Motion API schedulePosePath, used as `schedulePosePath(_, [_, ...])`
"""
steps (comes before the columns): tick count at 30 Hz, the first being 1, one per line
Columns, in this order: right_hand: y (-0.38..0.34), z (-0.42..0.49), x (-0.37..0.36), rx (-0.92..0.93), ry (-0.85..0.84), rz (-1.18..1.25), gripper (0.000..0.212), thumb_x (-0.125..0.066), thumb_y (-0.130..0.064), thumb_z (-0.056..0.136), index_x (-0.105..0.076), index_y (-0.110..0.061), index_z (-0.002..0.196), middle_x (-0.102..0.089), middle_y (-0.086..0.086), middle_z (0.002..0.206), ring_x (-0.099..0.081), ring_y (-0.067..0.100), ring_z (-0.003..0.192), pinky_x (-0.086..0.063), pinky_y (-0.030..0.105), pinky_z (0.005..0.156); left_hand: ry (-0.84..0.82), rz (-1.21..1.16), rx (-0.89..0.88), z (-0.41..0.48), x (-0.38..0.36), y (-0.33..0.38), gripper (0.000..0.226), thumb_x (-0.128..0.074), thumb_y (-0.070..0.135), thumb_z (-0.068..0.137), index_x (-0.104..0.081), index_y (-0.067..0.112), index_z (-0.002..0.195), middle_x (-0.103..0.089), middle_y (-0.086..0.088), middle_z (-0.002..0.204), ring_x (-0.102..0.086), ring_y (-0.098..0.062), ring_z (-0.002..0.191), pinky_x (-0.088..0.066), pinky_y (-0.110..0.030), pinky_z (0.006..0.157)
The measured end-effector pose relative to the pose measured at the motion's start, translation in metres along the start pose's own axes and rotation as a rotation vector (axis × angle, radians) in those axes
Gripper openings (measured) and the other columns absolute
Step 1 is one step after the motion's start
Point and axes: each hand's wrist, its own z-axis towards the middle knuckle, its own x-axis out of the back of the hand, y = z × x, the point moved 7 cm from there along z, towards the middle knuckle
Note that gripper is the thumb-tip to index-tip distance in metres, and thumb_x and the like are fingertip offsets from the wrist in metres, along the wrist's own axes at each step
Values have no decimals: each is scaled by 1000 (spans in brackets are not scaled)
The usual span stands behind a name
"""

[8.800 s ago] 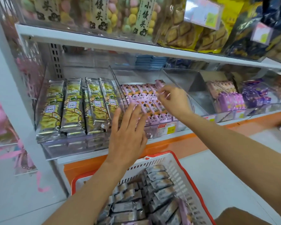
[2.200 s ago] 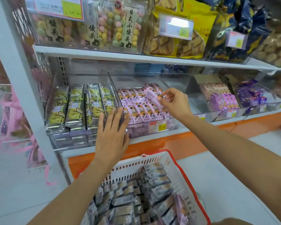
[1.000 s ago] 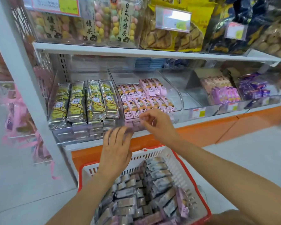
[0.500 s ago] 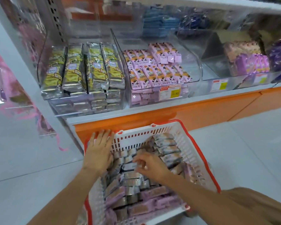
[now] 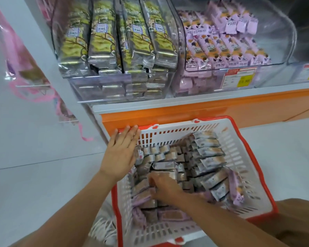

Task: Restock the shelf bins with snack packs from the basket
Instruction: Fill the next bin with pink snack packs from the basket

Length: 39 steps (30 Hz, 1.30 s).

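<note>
Down at 9 o'clock and 3 o'clock spreads the pale floor (image 5: 34,175), and the shelf (image 5: 185,102) fills the view from 11 to 2 o'clock above an orange base (image 5: 239,111). Just under that base, at 6 o'clock, sits the basket (image 5: 177,131), white with a red rim, its far wall near the base. On the shelf stand two clear bins side by side: the left bin (image 5: 114,90) at 12 o'clock holds long green packs (image 5: 100,38) in rows, and the right bin (image 5: 275,32) at 1 o'clock holds small purple packs (image 5: 227,49). Snack packs (image 5: 207,152) in grey and purple wrappers crowd the basket, most of them lying in rows toward its 3 o'clock side. The left hand (image 5: 120,154) lies flat with straight fingers over the basket's 10 o'clock corner, fingertips at the rim and palm touching the nearest packs, grasping nothing. The right hand (image 5: 165,186) reaches in from 5 o'clock with fingers bent down among the packs at the basket's middle; whether it grasps one I cannot tell, as it is blurred. A price tag (image 5: 239,77) is stuck on the right bin's front. Pink ribbon (image 5: 34,90) hangs at 10 o'clock.
</note>
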Motion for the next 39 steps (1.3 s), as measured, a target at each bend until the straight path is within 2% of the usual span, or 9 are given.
schedulePosePath(8, [0,-17,48,38,114,228,30,-66,-25,87,-50,-21,112,-59,-2,101,-58,15,89,-52,34,76,-13,-52,-7,-2,-2,0,71,-59,25,88,-34,9,152,-31,-11,159,-27,-30,147,-22,-54,118])
schedulePosePath(12, [5,-45,110,62,277,403,29,-68,-23,83,-49,-26,105,-59,-2,96,-56,9,83,-50,32,76,-39,-187,-72,2,8,18,56,-40,34,93,-47,13,145,-39,-9,155,-31,-30,144,-15,-49,119])
schedulePosePath(15, [9,-65,151,96,405,478,31,-67,-25,83,-48,-26,107,-60,4,94,-59,16,81,-51,34,72,-234,-488,-115,9,22,48,75,-17,59,87,-43,22,148,-41,1,153,-31,-21,142,-20,-38,119])
schedulePosePath(17, [7,-80,175,116,486,537,32,-71,-19,84,-49,-23,108,-61,7,92,-56,13,75,-49,33,69,-251,-628,-108,15,38,67,75,-24,68,90,-41,25,149,-47,3,148,-39,-18,137,-24,-26,111])
schedulePosePath(21, [-6,-114,219,205,635,687,39,-75,-14,84,-50,-16,113,-62,5,92,-55,10,71,-49,26,67,-163,-956,36,30,75,87,41,-55,39,99,-51,27,137,-61,11,125,-57,-11,113,-45,-29,92])
schedulePosePath(26, [-1,-147,234,242,706,677,50,-80,-23,80,-48,-21,119,-62,-4,111,-59,15,95,-50,25,78,-63,-1387,175,45,108,98,12,-55,20,100,-58,19,111,-69,1,108,-64,-14,102,-51,-32,92])
schedulePosePath(31, [4,-170,231,247,752,586,39,-78,-17,82,-52,-15,111,-62,1,98,-58,18,87,-46,19,71,-23,-1481,146,53,144,118,11,-50,13,101,-57,18,108,-65,8,101,-60,12,86,-44,-7,81])
schedulePosePath(34, [4,-183,244,269,830,531,35,-76,-21,84,-55,-15,111,-62,-3,99,-59,13,86,-49,28,74,-5,-1490,126,54,155,125,13,-49,14,102,-56,15,113,-64,8,104,-59,15,85,-42,-4,80])
schedulePosePath(39, [-6,-199,269,333,874,466,30,-73,-21,87,-57,-16,112,-64,-5,99,-59,11,86,-48,25,73,31,-1500,77,65,179,130,21,-47,14,103,-54,7,121,-64,4,106,-60,11,89,-43,-7,81])
